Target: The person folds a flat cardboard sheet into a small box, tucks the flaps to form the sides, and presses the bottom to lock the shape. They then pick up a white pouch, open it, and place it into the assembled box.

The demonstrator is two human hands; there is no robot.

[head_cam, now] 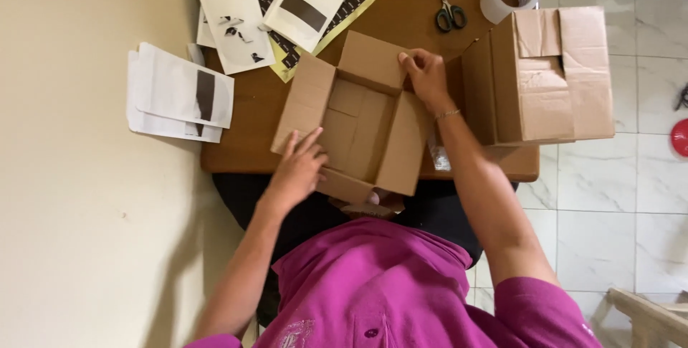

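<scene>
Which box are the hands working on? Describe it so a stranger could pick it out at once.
Start at the brown wooden table set against the cream wall. On its near edge sits the open cardboard box, flaps spread and nothing inside, with the left hand on its near corner and the right hand on its far flap. Unlike the bigger closed box to its right, it is shallow and open.
</scene>
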